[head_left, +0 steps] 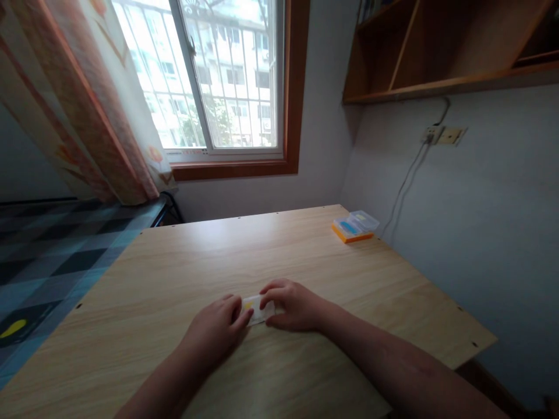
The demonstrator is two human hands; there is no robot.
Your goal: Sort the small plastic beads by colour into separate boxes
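Between my hands, low over the wooden table point(196, 262), is a small flat white piece point(258, 311) with a yellow mark, perhaps a packet or card; its exact kind is unclear. My left hand point(220, 323) grips the left end, thumb on top and fingers curled. On the opposite end, my right hand point(292, 305) has its thumb at the near edge and its fingers at the far edge. The fingers cover part of both ends.
At the table's far right corner stands an orange-based box point(356, 237) with a clear raised lid and something blue inside. A checkered bed point(56, 256) borders the left side. A wooden shelf point(393, 96) and a plugged-in cord point(404, 183) are on the right wall.
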